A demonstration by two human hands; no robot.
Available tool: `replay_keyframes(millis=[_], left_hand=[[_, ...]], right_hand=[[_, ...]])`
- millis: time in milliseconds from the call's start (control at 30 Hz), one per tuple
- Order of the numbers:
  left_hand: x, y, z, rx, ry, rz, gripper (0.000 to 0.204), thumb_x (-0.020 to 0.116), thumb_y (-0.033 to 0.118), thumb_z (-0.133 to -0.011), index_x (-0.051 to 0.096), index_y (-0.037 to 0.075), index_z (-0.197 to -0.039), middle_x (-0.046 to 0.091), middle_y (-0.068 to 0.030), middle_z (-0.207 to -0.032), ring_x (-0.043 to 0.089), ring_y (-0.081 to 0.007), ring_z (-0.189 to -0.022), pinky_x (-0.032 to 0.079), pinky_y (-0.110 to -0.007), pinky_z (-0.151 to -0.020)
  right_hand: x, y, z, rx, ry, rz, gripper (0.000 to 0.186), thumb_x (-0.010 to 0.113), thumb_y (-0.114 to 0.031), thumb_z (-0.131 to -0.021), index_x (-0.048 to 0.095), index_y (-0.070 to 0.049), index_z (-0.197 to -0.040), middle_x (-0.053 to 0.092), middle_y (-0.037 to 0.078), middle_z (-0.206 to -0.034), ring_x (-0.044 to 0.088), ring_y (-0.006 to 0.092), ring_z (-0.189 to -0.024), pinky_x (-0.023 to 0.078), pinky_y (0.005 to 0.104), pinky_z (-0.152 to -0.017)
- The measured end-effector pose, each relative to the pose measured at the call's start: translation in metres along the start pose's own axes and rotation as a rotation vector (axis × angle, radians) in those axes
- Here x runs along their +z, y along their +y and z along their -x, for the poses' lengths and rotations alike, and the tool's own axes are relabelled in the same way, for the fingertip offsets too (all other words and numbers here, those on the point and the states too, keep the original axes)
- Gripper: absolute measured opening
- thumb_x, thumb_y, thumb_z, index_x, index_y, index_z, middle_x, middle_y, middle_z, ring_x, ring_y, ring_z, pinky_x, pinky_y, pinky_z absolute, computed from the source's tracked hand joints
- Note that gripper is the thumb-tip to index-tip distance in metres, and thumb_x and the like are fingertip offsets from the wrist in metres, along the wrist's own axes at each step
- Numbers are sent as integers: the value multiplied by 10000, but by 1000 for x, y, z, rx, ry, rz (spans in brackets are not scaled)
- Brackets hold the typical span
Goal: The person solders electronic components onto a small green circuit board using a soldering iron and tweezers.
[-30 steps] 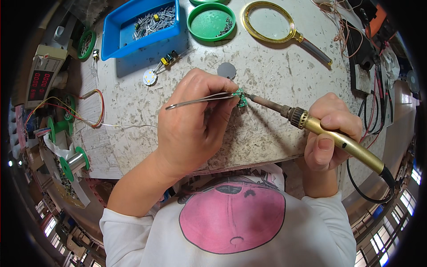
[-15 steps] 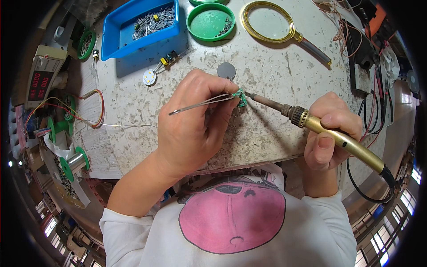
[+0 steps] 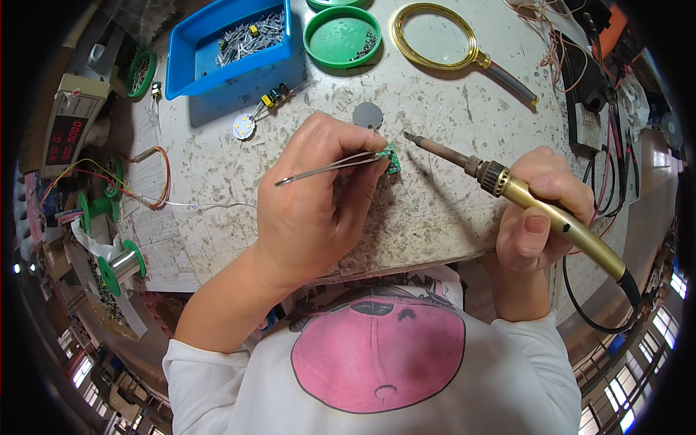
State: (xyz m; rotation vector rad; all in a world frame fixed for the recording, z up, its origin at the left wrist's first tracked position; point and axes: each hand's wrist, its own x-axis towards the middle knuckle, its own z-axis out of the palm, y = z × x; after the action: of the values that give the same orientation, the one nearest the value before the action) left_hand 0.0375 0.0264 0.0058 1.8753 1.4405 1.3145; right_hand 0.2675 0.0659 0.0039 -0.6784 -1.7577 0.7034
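Left hand (image 3: 319, 203) pinches a pair of slim metal tweezers (image 3: 326, 168), whose tips clamp a small green circuit board (image 3: 392, 158) held just above the speckled bench (image 3: 449, 196) near its middle. Right hand (image 3: 540, 210) is wrapped around the brass-coloured handle of a soldering iron (image 3: 529, 199); the iron's dark tip points left and ends just right of the green board, apart from it. A black cord runs from the iron's handle down past the near right edge of the bench.

Just beyond the board lies a small grey disc (image 3: 367, 114). Farther left lie a round white LED plate (image 3: 244, 127) and a small yellow and black component (image 3: 274, 96). At the far edge stand a blue tray (image 3: 181, 58) of small metal parts, a green round dish (image 3: 342, 36) and a gold-rimmed magnifying glass (image 3: 438, 38). Off the bench's left side sit a meter with red digits (image 3: 67, 130) and green spools of wire (image 3: 119, 267).
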Motion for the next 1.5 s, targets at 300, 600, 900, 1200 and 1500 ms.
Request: replay_keyframes(millis=[300,600,900,1200,1500], left_hand=[[-11,3,-6,64,66,31,248,734,-51,-812,621,39,-1015,614,-98,-865,630,-231,-719,509,-310,-586],[-62,11,-2,-83,-181,-782,243,702,13,-845,602,49,-1064,614,-93,-984,649,-276,-801,505,-359,-636],[-55,14,18,-129,-66,-473,234,731,102,-847,643,86,-1063,616,-77,-995,652,-270,-780,514,-372,-649],[-31,13,35,-52,-135,-256,224,761,133,-810,649,82,-998,601,-71,-954,616,-271,-831,502,-379,-682],[-21,13,29,-18,-145,-282,220,763,119,-803,643,70,-980,600,-70,-942,612,-273,-821,500,-380,-675]], right_hand=[[3,10,-1,-141,55,-75,374,716,-252,-939,562,27,-1134,599,113,-821,543,175,-662,433,295,-593],[28,-15,-16,-39,-191,274,440,825,-79,-783,606,-36,-1163,634,121,-853,626,241,-717,509,331,-620],[65,-16,-19,39,-260,427,553,834,-71,-715,588,-115,-1208,572,118,-1057,616,283,-776,521,377,-642],[66,-15,-11,77,-219,246,497,762,74,-741,603,-87,-1184,598,124,-1068,663,266,-860,552,351,-696],[55,-6,-7,3,-274,262,479,741,90,-764,606,-79,-1192,629,149,-1077,658,304,-892,550,370,-716]])
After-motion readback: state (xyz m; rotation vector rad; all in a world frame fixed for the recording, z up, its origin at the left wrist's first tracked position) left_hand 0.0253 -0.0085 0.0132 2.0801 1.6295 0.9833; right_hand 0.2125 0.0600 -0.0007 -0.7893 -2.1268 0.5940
